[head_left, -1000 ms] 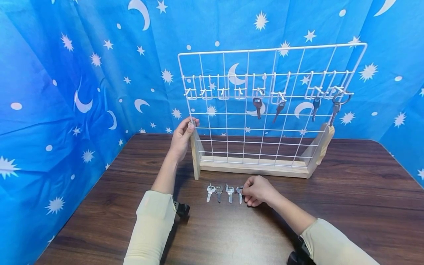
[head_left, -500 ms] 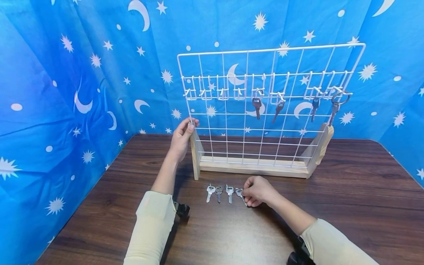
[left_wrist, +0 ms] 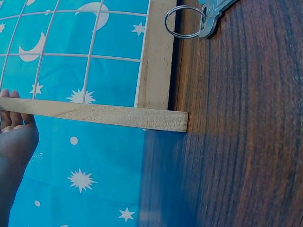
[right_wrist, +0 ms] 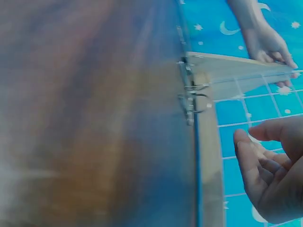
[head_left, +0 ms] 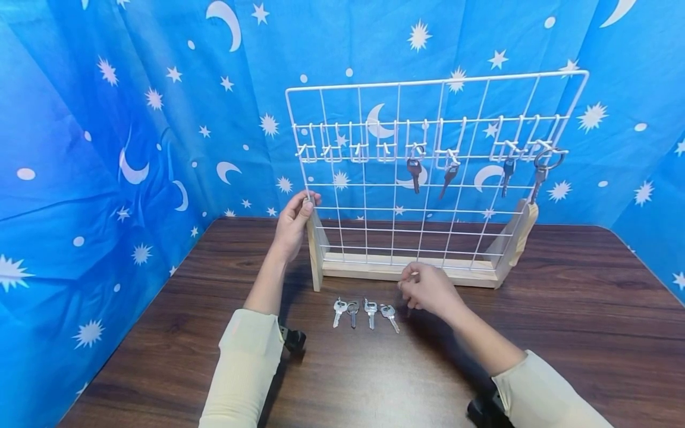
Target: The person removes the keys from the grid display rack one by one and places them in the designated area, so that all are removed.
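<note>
A white wire grid key rack on wooden feet stands at the back of the table. My left hand grips its left side, thumb in front; in the left wrist view its fingers show past the wooden post. My right hand is in front of the rack's base, fingers loosely bent, with nothing visible between thumb and fingertips in the right wrist view. Several silver keys lie in a row before the rack, the rightmost key slanted. Several other keys, including a dark key, hang from the right hooks.
Hooks on the rack's left half, such as the wire hook, carry no keys. A blue cloth with moons and stars surrounds the dark wooden table. Black straps sit at my wrists.
My right hand has left the rightmost key on the table and moved up toward the rack. That key has turned from upright to slanted. My left hand has stayed put.
</note>
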Action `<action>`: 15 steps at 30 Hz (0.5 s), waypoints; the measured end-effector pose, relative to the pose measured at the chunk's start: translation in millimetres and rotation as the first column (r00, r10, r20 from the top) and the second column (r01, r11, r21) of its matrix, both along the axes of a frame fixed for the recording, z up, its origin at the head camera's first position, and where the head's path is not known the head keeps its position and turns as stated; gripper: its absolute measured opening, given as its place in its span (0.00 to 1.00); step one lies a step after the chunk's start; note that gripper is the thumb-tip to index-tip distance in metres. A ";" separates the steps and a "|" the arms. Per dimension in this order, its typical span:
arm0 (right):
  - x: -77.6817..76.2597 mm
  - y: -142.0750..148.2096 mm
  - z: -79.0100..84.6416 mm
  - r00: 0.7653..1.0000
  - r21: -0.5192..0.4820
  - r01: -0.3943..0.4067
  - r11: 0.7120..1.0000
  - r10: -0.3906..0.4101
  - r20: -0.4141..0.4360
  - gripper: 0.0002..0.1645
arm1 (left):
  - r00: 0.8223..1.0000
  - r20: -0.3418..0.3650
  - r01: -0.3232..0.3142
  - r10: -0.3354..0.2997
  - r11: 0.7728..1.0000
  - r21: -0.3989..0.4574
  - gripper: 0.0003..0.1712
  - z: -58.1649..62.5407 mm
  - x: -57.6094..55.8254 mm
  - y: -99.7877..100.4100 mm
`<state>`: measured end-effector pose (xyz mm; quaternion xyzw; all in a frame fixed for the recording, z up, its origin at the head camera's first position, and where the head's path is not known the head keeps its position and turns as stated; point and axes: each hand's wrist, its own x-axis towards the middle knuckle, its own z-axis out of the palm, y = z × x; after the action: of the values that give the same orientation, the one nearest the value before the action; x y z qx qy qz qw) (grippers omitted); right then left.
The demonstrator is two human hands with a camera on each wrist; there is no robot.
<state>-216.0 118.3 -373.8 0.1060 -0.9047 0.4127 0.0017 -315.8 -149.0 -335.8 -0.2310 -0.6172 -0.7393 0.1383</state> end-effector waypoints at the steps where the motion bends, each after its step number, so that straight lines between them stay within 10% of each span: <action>1: -0.1 0.9 3.1 0.997 0.045 0.019 0.999 -0.015 -0.079 0.05 | 1.000 0.000 -0.001 0.001 1.000 0.000 0.16 0.1 -0.1 -0.1; 6: -0.6 2.5 15.7 0.891 0.145 0.181 0.973 -0.099 -0.444 0.04 | 1.000 0.001 -0.005 0.005 1.000 0.006 0.13 0.6 -0.2 0.0; 15: 0.0 0.8 42.6 0.791 -0.078 0.186 0.979 -0.196 -0.579 0.03 | 1.000 0.018 -0.001 0.001 1.000 0.017 0.14 1.0 1.0 0.7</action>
<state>-216.0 119.1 -331.2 0.1355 -0.8629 0.3654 0.3217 -314.8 -148.3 -334.8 -0.2230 -0.6121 -0.7466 0.1351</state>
